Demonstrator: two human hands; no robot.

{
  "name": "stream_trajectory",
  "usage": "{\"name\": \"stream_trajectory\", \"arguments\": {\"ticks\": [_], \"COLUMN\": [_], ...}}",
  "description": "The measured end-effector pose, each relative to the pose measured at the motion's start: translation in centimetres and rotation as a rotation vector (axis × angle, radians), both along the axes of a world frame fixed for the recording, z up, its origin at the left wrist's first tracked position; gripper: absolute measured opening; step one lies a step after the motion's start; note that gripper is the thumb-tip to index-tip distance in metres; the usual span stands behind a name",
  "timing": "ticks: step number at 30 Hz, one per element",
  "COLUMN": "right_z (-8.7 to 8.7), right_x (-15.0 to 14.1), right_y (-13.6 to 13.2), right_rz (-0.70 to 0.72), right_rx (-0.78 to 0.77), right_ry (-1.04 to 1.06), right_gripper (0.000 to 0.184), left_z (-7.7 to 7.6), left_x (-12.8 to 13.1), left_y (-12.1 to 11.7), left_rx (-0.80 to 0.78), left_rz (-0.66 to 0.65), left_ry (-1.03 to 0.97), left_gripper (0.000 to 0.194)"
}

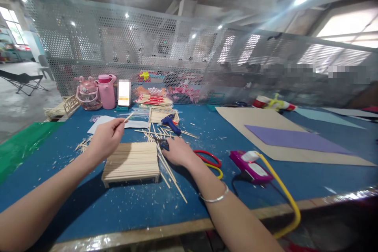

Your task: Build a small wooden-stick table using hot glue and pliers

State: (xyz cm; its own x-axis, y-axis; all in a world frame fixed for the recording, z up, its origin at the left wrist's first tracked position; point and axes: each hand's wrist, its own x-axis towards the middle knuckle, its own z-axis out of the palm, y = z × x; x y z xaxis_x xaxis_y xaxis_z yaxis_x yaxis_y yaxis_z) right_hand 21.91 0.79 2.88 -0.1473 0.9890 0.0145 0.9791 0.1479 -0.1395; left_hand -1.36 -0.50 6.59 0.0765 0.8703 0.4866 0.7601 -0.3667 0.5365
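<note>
My left hand (108, 138) pinches a short thin wooden stick (129, 117) between thumb and fingertips, raised over the far left corner of a small slatted wooden platform (131, 161). The platform is built of side-by-side sticks and stands on short legs. At its far right corner, my right hand (178, 150) is closed on a dark pair of pliers (162, 143), whose jaws point left; the palm hides part of the handles. Loose sticks (173, 175) lie beneath and beside this hand. Just beyond it rests a blue glue gun (171, 124).
Behind are a wooden stick frame (156, 116), stick bundles (155, 100), a lit phone (124, 92), a pink bottle (106, 92) and a clear pink jug (88, 94). Rightward lie red and yellow loops (214, 159), a magenta power strip (251, 167) with yellow cord, and purple sheet (295, 139).
</note>
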Motion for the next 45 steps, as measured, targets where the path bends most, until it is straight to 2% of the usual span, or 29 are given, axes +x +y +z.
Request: {"name": "stream_trajectory", "arguments": {"ticks": [3,6,9,11,13,16,19,21,23,25,27,29,30,32,34,37,39,40,42,43,45], "right_z": [-0.1,1.1,2.8,3.3,3.0,1.2,-0.5,-0.7,-0.4,0.1,0.1,-0.5,-0.9,-1.6,-1.6,-0.2,1.3,2.0,2.8,2.9,2.7], "right_x": [-0.6,0.2,1.3,1.8,2.5,4.5,7.3,8.3,7.8,5.6,2.8,0.4,-0.3,-0.5,0.4,1.8,1.7,1.3,0.1,-0.6,-1.7], "right_y": [-0.2,-0.1,-0.6,-1.7,-3.2,-4.7,-4.5,-4.2,-4.5,-5.8,-7.6,-9.1,-9.5,-9.7,-9.1,-8.0,-7.0,-6.3,-4.8,-4.0,-2.4], "right_rz": [-0.014,0.049,0.071,0.031,0.006,-0.053,-0.001,0.001,0.002,0.124,0.379,0.657,0.740,0.743,0.689,0.711,0.694,0.641,0.547,0.526,0.545], "right_rx": [0.005,-0.041,-0.005,-0.059,-0.091,-0.047,0.020,0.049,0.117,0.238,0.226,0.139,0.108,0.105,0.096,0.043,0.144,0.256,0.402,0.431,0.387], "right_ry": [-0.066,-0.032,-0.038,-0.139,-0.241,-0.312,-0.277,-0.253,-0.219,-0.098,0.039,0.086,0.087,0.129,0.204,0.377,0.479,0.492,0.416,0.372,0.319], "right_gripper": [0.050,0.062,0.047,0.031,0.031,0.039,0.041,0.039,0.034,0.027,0.024,0.019,0.017,0.020,0.024,0.020,0.017,0.019,0.030,0.032,0.029], "left_z": [-1.8,-3.1,-3.5,-3.4,-3.4,-3.6,-3.9,-4.1,-4.1,-4.1,-4.2,-4.4,-4.5,-4.6,-4.6,-4.0,-3.5,-3.3,-3.0,-2.9,-2.9], "left_x": [-1.9,-3.2,-3.7,-3.7,-3.6,-3.2,-2.8,-2.5,-2.5,-2.5,-2.6,-2.7,-2.8,-2.9,-3.0,-2.9,-2.5,-2.2,-1.2,-0.6,0.3], "left_y": [0.2,0.3,0.3,0.3,0.2,0.0,-0.2,-0.4,-0.5,-0.4,-0.3,-0.2,-0.3,-0.4,-0.6,-0.6,-0.3,-0.1,0.3,0.5,0.8], "left_rx": [-0.071,-0.126,-0.152,-0.171,-0.198,-0.229,-0.241,-0.253,-0.256,-0.207,-0.097,0.016,0.054,0.103,0.154,0.279,0.370,0.406,0.435,0.434,0.402], "left_rz": [0.082,0.153,0.162,0.153,0.149,0.107,0.042,0.031,0.043,0.057,0.054,0.034,0.019,-0.012,-0.057,-0.142,-0.195,-0.221,-0.274,-0.295,-0.313], "left_ry": [0.040,0.084,0.076,0.048,0.025,0.033,0.056,0.065,0.071,0.084,0.097,0.112,0.124,0.163,0.224,0.316,0.349,0.355,0.360,0.354,0.324], "left_gripper": [0.036,0.038,0.039,0.039,0.039,0.037,0.037,0.037,0.037,0.036,0.037,0.038,0.039,0.041,0.041,0.036,0.033,0.032,0.030,0.030,0.029]}}
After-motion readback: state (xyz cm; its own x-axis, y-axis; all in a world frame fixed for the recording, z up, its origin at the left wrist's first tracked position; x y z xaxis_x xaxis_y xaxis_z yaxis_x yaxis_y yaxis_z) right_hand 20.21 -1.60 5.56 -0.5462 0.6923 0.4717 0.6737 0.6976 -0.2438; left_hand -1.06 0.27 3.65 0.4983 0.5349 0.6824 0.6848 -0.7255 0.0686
